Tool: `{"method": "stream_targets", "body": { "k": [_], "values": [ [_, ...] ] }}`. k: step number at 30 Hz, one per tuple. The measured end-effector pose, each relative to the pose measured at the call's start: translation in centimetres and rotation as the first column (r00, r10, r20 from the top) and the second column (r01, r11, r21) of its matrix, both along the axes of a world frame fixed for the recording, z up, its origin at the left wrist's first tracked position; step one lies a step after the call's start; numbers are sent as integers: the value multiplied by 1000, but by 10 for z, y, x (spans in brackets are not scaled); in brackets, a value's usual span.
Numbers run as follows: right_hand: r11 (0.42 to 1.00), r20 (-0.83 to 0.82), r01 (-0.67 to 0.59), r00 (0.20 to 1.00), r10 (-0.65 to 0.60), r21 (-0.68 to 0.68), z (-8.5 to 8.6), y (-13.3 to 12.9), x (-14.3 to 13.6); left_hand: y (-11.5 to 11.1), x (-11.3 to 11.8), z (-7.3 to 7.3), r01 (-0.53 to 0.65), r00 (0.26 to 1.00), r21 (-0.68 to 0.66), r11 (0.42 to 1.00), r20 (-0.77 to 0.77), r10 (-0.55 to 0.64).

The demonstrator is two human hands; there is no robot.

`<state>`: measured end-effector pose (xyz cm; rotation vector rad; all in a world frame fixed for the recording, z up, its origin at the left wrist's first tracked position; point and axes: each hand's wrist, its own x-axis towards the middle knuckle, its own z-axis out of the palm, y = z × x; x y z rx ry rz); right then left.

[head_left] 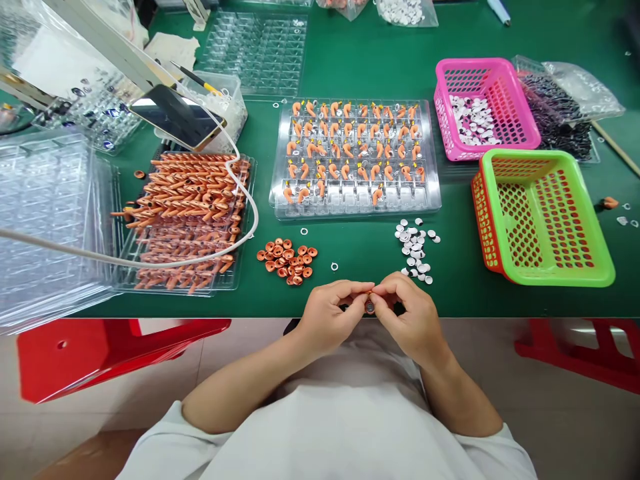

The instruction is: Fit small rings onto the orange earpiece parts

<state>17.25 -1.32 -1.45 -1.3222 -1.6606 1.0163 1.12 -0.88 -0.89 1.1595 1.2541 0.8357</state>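
A small copper-coloured part with a dark round face (pixel 369 307) is held at the front edge of the green worktop (pixel 350 60), directly before the person's white shirt (pixel 345 427). It is pinched from one side by the thumb and forefinger of the left hand (pixel 330 313) and from the other side by those of the right hand (pixel 411 317); the fingertips of both are brought together over it. Much of the part is covered by the fingers, so its full shape cannot be determined.

Beyond the left hand, a loose heap of copper-coloured round cups (pixel 291 261) is noted on the worktop. Beyond the right hand, a scatter of small white round discs (pixel 414 250) is found. A single thin white ring (pixel 335 267) is seen between the two groups.

Farther back, a clear plastic compartmented tray (pixel 350 212) is placed, in which curved orange pieces with yellow tips (pixel 346 172) are set in rows; four are seated in the nearest row. To its left, copper-coloured rod-like pieces (pixel 195 187) are stacked on clear trays, crossed by a white cable (pixel 257 217). To its right, a pink perforated plastic basket (pixel 525 137) is observed with white discs inside, and nearer, a lime-green perforated basket (pixel 555 277) is nested in a red one (pixel 484 230).
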Motion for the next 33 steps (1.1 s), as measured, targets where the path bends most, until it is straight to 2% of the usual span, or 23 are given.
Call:
{"method": "stream_targets", "body": {
  "k": [3, 6, 10, 14, 22, 25, 28, 30, 33],
  "values": [
    [998, -4, -31, 1000, 31, -49, 2, 2, 3, 0, 0, 3, 25, 1000, 32, 999, -13, -25],
    [997, -6, -47, 999, 47, -55, 5, 4, 6, 1, 0, 5, 34, 999, 2, 999, 6, -34],
    [999, 1, -48, 999, 48, -18, 5, 5, 6, 1, 2, 6, 25, 999, -21, 999, 32, -25],
    [999, 16, -39, 999, 38, 34, 4, 5, 1, 1, 3, 4, -2, 1000, 4, 1000, -9, 2],
    [978, 168, -91, 984, 59, 190, 1, 8, -6, 9, -1, 5, 19, 998, -32, 999, -65, -21],
    [978, 135, -148, 982, 129, 146, 3, 13, -1, 14, -1, 6, 29, 999, -84, 996, -25, -31],
    [979, 66, -162, 986, 155, 123, 6, 14, 5, 19, -2, 7, -2, 997, -147, 989, 80, 14],
    [971, 67, -139, 990, 128, 193, 6, 10, 8, 22, -3, 10, -43, 988, -188, 981, 138, 70],
    [925, 140, -138, 986, 93, 355, -1, 1, 9, 26, -3, 14, -78, 977, -248, 966, 174, 123]
  ]
}}
